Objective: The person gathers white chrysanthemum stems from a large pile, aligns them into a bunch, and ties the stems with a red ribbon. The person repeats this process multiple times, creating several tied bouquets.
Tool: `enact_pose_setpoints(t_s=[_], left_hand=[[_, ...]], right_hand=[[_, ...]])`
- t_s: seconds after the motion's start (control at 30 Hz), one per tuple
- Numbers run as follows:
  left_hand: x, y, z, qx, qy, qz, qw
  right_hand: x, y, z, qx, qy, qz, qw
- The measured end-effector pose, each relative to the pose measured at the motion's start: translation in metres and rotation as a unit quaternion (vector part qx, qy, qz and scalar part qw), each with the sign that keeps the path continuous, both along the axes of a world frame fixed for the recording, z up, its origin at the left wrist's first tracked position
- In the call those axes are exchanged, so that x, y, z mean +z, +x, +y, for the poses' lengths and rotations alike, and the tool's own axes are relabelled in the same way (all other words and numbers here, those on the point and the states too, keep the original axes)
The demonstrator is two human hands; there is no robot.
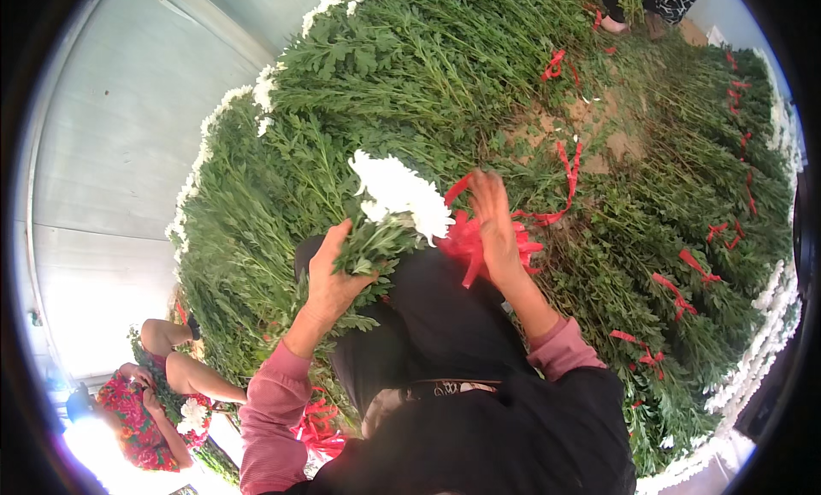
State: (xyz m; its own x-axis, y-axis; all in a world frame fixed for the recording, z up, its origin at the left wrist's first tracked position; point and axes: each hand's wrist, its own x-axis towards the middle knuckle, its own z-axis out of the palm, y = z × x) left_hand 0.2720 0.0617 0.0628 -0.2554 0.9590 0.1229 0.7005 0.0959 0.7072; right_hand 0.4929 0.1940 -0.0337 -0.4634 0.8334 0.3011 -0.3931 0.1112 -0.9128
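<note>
My left hand [332,277] is wrapped round the leafy stems of a bunch of white chrysanthemums [398,194], held above my lap. The flower heads point away from me and to the right. Beside them, my right hand [496,225] is raised with its fingers stretched out and slightly blurred; nothing shows in it. A pile of red ribbons [464,245] lies by my knee, partly behind the right hand. Long green chrysanthemum stems [265,187] spread over the floor to the left of the bunch.
Bundles tied with red strips [676,294] lie to the right, their white heads [753,349] along the outer edge. Another person [141,418] in a red floral garment sits at lower left; another person's foot [613,23] shows far off. A pale wall [111,127] stands left.
</note>
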Motion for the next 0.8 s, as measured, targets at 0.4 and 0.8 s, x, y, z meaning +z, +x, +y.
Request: enact_pose_setpoints(t_s=[0.4, 0.8], left_hand=[[0.004, 0.008, -0.023, -0.032, 0.080, 0.126, 0.988], [-0.029, -0.009, -0.100, 0.041, -0.109, 0.184, 0.976]], right_hand=[[0.040, -0.090, -0.083, 0.208, -0.241, 0.090, 0.944], [0.036, -0.090, -0.061, 0.177, -0.400, 0.214, 0.873]])
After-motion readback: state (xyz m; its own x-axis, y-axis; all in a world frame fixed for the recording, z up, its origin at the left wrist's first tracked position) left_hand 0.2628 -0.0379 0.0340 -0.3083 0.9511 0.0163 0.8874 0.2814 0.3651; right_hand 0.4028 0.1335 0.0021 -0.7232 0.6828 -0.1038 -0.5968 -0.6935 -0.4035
